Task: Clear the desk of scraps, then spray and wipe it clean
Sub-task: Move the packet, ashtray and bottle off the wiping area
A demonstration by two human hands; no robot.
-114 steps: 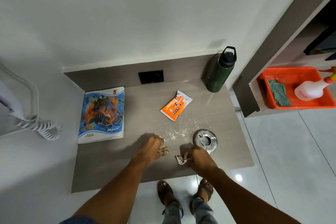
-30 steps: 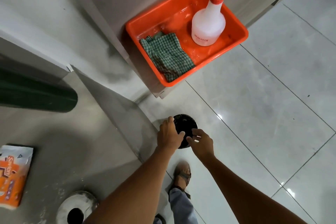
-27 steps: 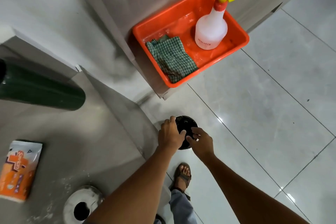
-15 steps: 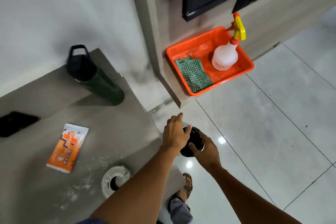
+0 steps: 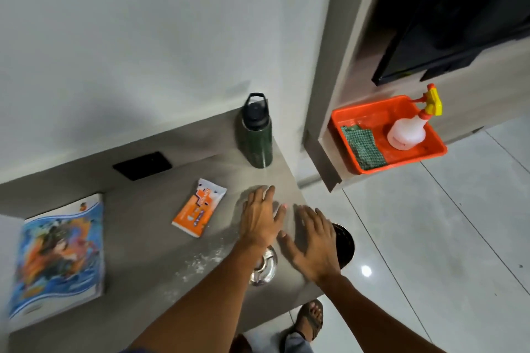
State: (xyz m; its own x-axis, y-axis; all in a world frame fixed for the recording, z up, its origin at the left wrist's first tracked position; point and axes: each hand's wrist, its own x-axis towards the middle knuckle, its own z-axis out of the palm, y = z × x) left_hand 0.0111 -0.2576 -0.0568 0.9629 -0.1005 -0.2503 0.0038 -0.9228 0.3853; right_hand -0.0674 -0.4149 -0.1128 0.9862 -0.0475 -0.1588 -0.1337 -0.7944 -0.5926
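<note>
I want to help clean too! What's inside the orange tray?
Inside the orange tray lies a folded green checked cloth on the left, and a white spray bottle with a yellow trigger stands on the right. Anything under the cloth is hidden.

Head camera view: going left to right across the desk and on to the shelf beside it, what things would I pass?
Colourful book → black wall plate → orange packet → green bottle → orange tray, holding a checked cloth, then a spray bottle.
</note>
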